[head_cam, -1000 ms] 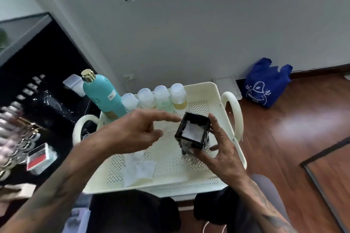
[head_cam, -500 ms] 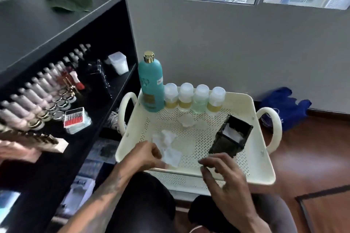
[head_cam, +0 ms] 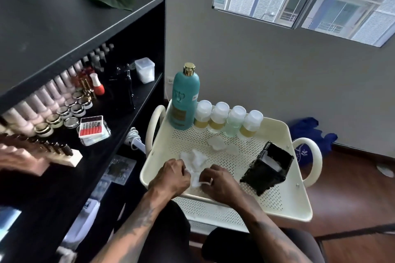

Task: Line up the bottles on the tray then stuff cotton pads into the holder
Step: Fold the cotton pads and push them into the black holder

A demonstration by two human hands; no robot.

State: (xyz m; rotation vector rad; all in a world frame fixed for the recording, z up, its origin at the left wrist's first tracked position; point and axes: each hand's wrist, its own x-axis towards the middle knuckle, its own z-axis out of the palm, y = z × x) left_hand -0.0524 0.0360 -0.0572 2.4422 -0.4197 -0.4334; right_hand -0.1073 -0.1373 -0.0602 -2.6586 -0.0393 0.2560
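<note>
A cream perforated tray (head_cam: 284,194) carries a tall teal bottle (head_cam: 185,100) and several small white-capped bottles (head_cam: 228,119) in a row along its far edge. The black cotton pad holder (head_cam: 267,170) stands tilted at the tray's right, with white pads showing in its open top. Loose white cotton pads (head_cam: 195,159) lie at the tray's near left, and two more (head_cam: 218,144) lie mid-tray. My left hand (head_cam: 171,175) and my right hand (head_cam: 220,183) meet over the near pads, both pinching the same white pad (head_cam: 195,178).
A black shelf unit (head_cam: 64,53) stands close on the left, holding rows of nail polish bottles (head_cam: 49,96), small jars and a red drill-bit box (head_cam: 90,127). A blue bag (head_cam: 307,132) lies on the wooden floor behind the tray. My knees are under the tray's near edge.
My right hand left the holder, which now stands on the tray, and came to the near pads. My left hand dropped to the pads and closed on one. The view swung left.
</note>
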